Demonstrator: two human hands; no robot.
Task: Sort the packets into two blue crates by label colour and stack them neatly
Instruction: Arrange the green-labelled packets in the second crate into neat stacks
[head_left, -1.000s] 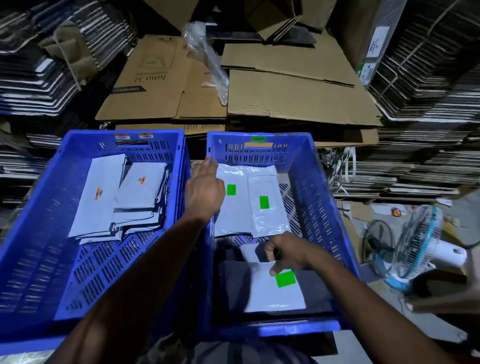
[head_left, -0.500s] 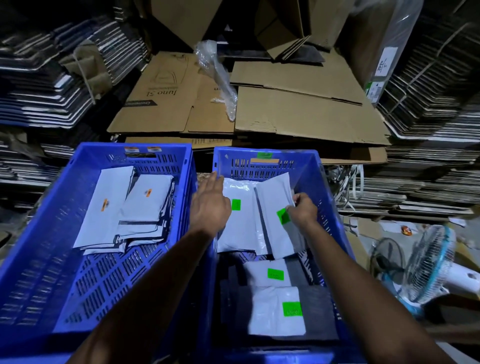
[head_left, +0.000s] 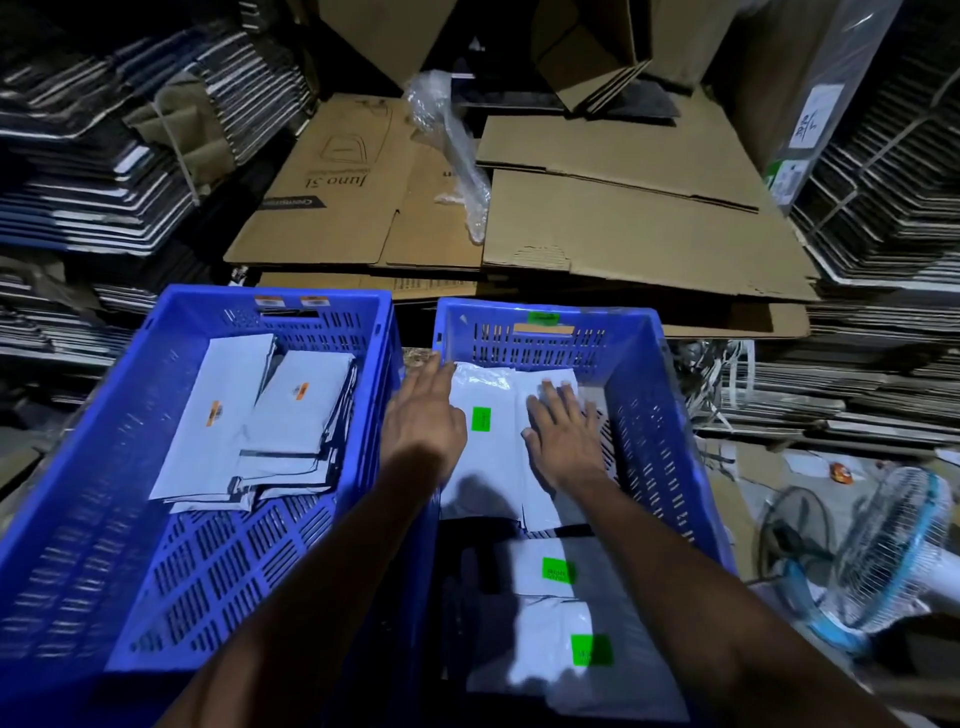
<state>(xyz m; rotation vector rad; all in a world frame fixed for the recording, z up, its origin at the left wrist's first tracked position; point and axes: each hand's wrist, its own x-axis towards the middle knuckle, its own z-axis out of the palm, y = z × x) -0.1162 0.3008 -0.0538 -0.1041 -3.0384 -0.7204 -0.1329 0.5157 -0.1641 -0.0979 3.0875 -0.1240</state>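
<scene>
While pressing flat on the far pile of packets, both hands spread open inside the right blue crate (head_left: 670, 415)

Left hand (head_left: 423, 415): fingers straight and together, laid along the left edge of a white packet with a green label (head_left: 480, 441), close against the crate's left wall; gripping nothing

Right hand (head_left: 563, 434): fingers straight and slightly fanned, palm down on the neighbouring white packet (head_left: 537, 499), whose label is hidden under the hand; gripping nothing, only resting or pressing

Nearer in the same crate: two more white packets, each with a green label, one (head_left: 545, 569) just behind the other (head_left: 566, 654), lying on dark grey packets (head_left: 613, 597)

Left blue crate (head_left: 130, 519), touching the right one side by side: a loose pile of white packets with orange labels (head_left: 260, 431) in the far half, edges fanned and not squared up; near half showing bare slotted floor

Behind the crates: flattened cardboard boxes (head_left: 623, 228) with a crumpled clear plastic bag (head_left: 452, 150) on top; stacks of flattened dark cartons (head_left: 104, 156) to either side

At right on the floor: a blue and white fan (head_left: 883, 551) lying tilted
</scene>
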